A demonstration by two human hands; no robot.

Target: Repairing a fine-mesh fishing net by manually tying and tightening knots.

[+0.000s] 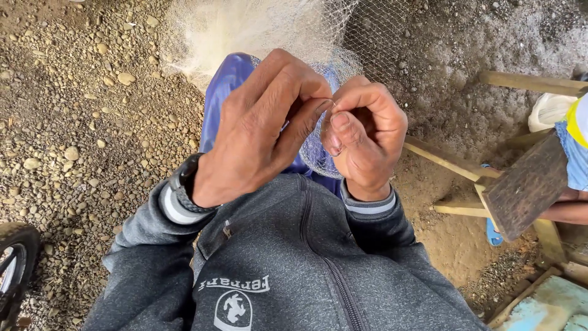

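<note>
**Both hands pinched on fine net, held over the lap**

- The left hand (260,125) is seen at centre frame, fingers curled, thumb and forefinger closed on a thin strand. A dark watch (184,184) is worn at its wrist.
- The right hand (364,135) is set just beside it at 3 o'clock, knuckles nearly touching the left, fingers folded in, thumb pressed to the forefinger on the same fine strand. Whether a needle or tool is held cannot be told.
- The fishing net (257,27) is found at 12 o'clock: pale, very fine mesh, bunched thick above the hands, draped down over a blue-clad knee (223,92) and gathered between the two pinches.
- Judgement on the work in hand: the strand is best kept taut between the two pinches, the grips held close together so that one mesh is isolated, and the loose bulk kept draped on the knee so its weight is not borne by the fingers.
- A grey zipped jacket (288,257) fills 6 o'clock.
- Ground: bare earth with gravel (79,122) from 8 to 11 o'clock, darker damp soil at 1 o'clock.
- A rough wooden frame (447,160) is noted at 3 o'clock, another person's arm (566,211) beside it; a tyre (15,260) at 8 o'clock.
</note>
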